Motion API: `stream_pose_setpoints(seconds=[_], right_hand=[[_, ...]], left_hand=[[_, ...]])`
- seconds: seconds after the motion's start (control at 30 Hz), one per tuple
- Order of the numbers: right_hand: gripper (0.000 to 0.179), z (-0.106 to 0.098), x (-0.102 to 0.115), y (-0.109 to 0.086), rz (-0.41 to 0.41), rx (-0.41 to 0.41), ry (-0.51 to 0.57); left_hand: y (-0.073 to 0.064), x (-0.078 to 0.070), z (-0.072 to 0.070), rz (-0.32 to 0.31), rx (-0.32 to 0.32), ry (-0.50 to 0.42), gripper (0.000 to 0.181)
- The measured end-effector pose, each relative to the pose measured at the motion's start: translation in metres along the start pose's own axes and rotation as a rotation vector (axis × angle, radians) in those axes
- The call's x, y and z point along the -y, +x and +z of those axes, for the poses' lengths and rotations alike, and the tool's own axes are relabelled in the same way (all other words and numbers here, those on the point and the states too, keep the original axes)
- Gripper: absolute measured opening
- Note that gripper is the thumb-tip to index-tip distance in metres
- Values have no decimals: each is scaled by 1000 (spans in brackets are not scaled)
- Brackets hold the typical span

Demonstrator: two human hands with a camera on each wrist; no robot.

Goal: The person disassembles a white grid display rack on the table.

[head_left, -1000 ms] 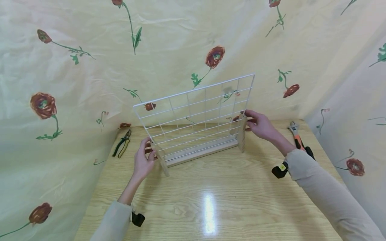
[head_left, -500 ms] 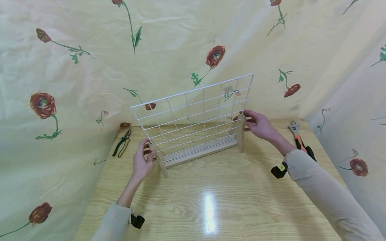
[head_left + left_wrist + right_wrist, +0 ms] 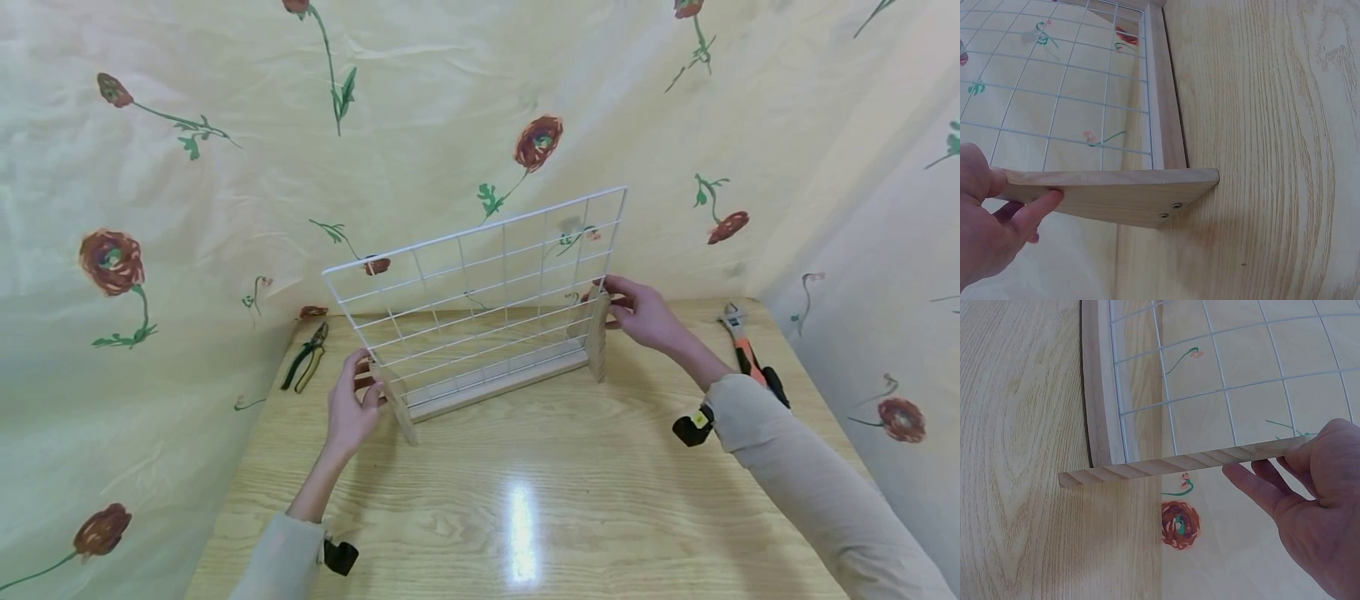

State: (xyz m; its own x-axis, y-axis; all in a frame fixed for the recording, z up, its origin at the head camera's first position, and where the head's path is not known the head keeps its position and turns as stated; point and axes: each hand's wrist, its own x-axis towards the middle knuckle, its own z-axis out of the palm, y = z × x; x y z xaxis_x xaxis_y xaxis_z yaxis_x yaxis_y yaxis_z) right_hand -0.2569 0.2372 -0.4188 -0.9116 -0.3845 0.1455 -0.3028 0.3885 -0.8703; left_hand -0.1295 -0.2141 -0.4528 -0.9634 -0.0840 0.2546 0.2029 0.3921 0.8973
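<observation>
- The wire-and-wood rack (image 3: 505,275) is standing on the table (image 3: 600,483) near the flowered cloth (image 3: 442,125), its left end sitting closer to the person than its right
- The left hand (image 3: 352,408) is gripping the upper part of the left side panel (image 3: 393,400), thumb and fingers closing to about the board's thickness
- The right hand (image 3: 643,315) is pinching the upper part of the right side panel (image 3: 597,337) in much the same way
- Both hands are taking hold of wood rather than of the wire grid (image 3: 1058,96), which is probably giving a firmer, more even hold
- Steadying or placing the rack seems to be the step in hand, so doing it well is calling for matched pressure at both ends, without twisting the frame
- The bottom rail (image 3: 498,387) is joining the panels low down, and two fastener heads (image 3: 1177,205) are showing on the left panel's outer face; spreading the tops is likely straining such joints
- Whether both feet are bearing fully is hard to tell, so feeling for a rock is making sense
- The pliers (image 3: 306,358) and adjustable wrench (image 3: 742,346) are lying beyond either end, so any wide turn is needing care
</observation>
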Motion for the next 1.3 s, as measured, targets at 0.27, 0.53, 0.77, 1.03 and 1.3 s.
stream_pose_setpoints(seconds=[0.27, 0.53, 0.77, 1.03, 1.3], right_hand=[[48, 1, 2, 1, 16, 1, -8], [48, 4, 3, 3, 33, 5, -3], [49, 5, 3, 4, 50, 11, -2], [49, 7, 5, 5, 46, 18, 1], [50, 9, 5, 6, 39, 22, 1]], left_hand=[[-2, 0, -2, -25, 0, -13, 53], [-5, -1, -5, -31, -12, 2, 54], [-12, -29, -6, -24, -16, 17, 49], [-12, -15, -7, -57, -31, 16, 52], [-13, 1, -9, -8, -42, 13, 52]])
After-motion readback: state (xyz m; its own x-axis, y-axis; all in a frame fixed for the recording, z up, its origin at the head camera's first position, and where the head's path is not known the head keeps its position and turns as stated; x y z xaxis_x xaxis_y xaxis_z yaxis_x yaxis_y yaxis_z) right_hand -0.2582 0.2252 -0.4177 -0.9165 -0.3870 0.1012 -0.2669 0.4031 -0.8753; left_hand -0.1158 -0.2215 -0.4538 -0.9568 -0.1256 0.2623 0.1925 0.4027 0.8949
